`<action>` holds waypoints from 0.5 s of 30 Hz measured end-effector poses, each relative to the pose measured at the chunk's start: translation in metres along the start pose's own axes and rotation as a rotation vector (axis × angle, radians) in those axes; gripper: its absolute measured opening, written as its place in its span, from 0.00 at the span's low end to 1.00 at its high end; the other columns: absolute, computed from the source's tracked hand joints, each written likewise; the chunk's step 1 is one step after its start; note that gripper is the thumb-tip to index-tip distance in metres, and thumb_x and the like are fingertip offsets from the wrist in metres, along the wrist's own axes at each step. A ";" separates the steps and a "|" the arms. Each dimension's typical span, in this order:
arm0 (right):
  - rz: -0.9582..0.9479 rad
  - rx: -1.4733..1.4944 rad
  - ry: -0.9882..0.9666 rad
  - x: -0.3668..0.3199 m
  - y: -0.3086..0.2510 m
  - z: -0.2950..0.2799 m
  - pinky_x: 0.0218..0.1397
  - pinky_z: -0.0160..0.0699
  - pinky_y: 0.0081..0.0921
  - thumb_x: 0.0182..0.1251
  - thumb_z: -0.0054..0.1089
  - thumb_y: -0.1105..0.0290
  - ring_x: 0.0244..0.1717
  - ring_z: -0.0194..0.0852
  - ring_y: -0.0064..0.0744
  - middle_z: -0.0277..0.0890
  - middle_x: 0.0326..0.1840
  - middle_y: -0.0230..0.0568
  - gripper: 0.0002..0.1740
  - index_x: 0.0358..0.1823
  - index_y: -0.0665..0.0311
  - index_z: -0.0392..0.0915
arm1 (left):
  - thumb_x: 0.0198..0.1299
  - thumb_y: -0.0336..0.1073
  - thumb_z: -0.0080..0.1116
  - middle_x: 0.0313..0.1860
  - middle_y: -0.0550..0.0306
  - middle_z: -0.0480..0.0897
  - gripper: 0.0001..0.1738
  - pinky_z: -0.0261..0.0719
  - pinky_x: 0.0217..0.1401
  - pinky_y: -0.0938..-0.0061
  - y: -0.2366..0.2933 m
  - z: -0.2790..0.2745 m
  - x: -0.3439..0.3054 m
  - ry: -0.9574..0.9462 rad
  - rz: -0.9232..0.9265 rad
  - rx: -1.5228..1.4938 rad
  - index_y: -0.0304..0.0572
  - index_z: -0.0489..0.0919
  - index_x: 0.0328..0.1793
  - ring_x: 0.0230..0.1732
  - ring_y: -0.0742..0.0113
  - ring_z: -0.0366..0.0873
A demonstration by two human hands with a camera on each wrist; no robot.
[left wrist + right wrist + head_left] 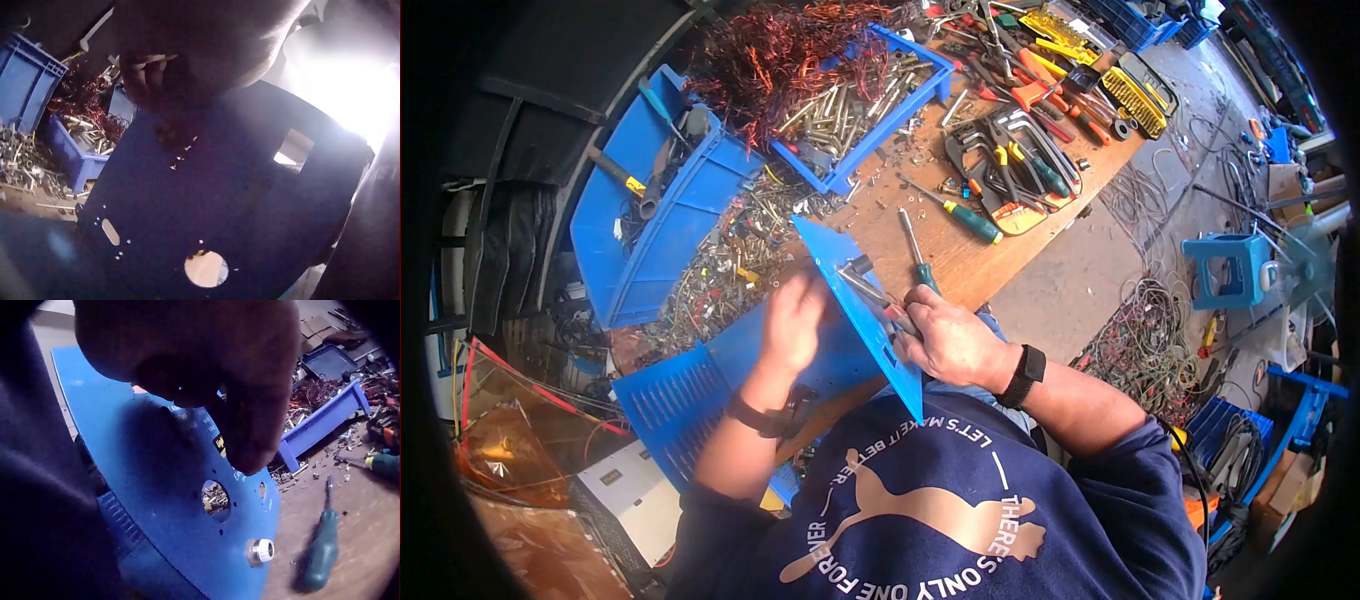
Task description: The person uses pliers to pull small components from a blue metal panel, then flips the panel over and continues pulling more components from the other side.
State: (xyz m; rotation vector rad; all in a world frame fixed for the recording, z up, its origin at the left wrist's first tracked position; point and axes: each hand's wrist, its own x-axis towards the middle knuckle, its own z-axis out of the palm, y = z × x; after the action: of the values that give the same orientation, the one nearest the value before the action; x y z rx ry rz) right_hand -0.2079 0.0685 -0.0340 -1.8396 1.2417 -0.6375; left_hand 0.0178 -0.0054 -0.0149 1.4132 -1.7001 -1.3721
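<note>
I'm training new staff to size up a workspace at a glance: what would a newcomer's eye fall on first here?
Probably the bright blue panel, tilted between the left hand and right hand, just above the shirt's lettering. Next, perhaps the coppery-red tangle of wire heaped by the blue-rimmed crate at the bench's far side. Then the orange-handled tools crowding its far right.

The person wears a navy short-sleeved T-shirt with white lettering around a tan leaping-animal print, plus a black band just behind the right hand.
</note>
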 end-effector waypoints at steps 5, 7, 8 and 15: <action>-0.032 -0.017 0.062 0.003 0.003 0.000 0.55 0.74 0.41 0.63 0.54 0.66 0.49 0.73 0.54 0.70 0.46 0.56 0.18 0.44 0.76 0.74 | 0.68 0.48 0.47 0.38 0.54 0.80 0.18 0.66 0.22 0.76 -0.008 -0.013 0.011 -0.368 -0.539 -1.034 0.42 0.76 0.50 0.27 0.66 0.74; -0.048 -0.013 0.041 0.004 0.004 -0.001 0.56 0.74 0.39 0.63 0.53 0.68 0.49 0.72 0.54 0.69 0.47 0.55 0.17 0.48 0.75 0.74 | 0.69 0.47 0.47 0.39 0.53 0.81 0.18 0.68 0.22 0.75 -0.008 -0.015 0.012 -0.437 -0.565 -1.128 0.40 0.76 0.50 0.29 0.66 0.76; -0.057 -0.011 0.030 0.004 0.004 -0.002 0.56 0.74 0.39 0.62 0.53 0.70 0.49 0.72 0.53 0.69 0.47 0.55 0.18 0.49 0.75 0.74 | 0.69 0.47 0.48 0.39 0.52 0.81 0.18 0.69 0.24 0.74 -0.006 -0.010 0.010 -0.334 -0.496 -1.028 0.39 0.76 0.51 0.30 0.65 0.76; -0.011 0.028 -0.041 -0.002 0.002 -0.010 0.60 0.72 0.38 0.63 0.51 0.70 0.53 0.71 0.55 0.69 0.50 0.58 0.22 0.56 0.76 0.72 | 0.65 0.34 0.53 0.41 0.46 0.81 0.11 0.76 0.38 0.66 0.011 0.004 -0.002 0.030 0.082 -0.030 0.35 0.77 0.49 0.38 0.54 0.80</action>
State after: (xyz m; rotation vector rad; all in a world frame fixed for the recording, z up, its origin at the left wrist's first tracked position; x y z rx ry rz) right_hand -0.2176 0.0665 -0.0304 -1.8285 1.1905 -0.6173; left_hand 0.0108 -0.0027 -0.0054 1.3266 -1.6929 -1.3203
